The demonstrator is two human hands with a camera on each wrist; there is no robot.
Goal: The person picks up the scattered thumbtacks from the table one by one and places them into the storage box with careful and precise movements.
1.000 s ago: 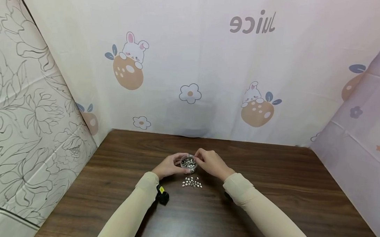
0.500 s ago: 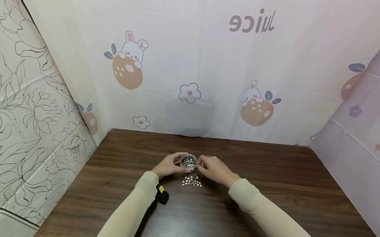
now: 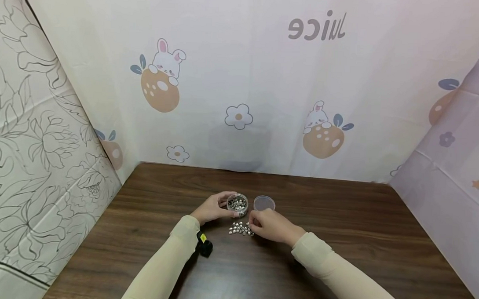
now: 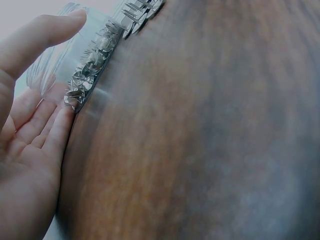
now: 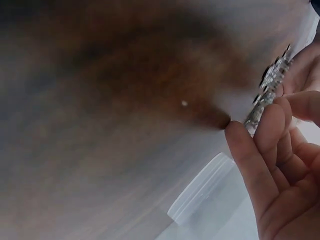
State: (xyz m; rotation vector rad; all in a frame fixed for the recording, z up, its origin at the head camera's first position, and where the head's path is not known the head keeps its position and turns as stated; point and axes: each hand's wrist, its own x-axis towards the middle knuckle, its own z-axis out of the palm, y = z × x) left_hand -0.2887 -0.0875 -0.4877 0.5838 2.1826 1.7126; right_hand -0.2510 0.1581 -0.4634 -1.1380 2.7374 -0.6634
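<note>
My left hand (image 3: 213, 209) holds a small clear round jar (image 3: 237, 210) standing on the table. Its thumb is at the front and its fingers are behind. Silver thumbtacks (image 3: 238, 204) fill much of the jar, and their points show in the left wrist view. In front of the jar lies a loose group of thumbtacks (image 3: 236, 229). At that group's right edge is my right hand (image 3: 274, 225), fingers bent and tips close together among the tacks. Whether a tack sits between those fingertips cannot be seen.
A clear round lid (image 3: 264, 202) lies to the right of the jar, just behind my right hand. The dark wooden table (image 3: 339, 241) ends at a patterned cloth backdrop (image 3: 242, 79), with further cloths at both sides.
My right hand has left the jar's rim, passing right and then towards me to the loose thumbtacks. The lid has come into view behind it. My left hand stays on the jar.
</note>
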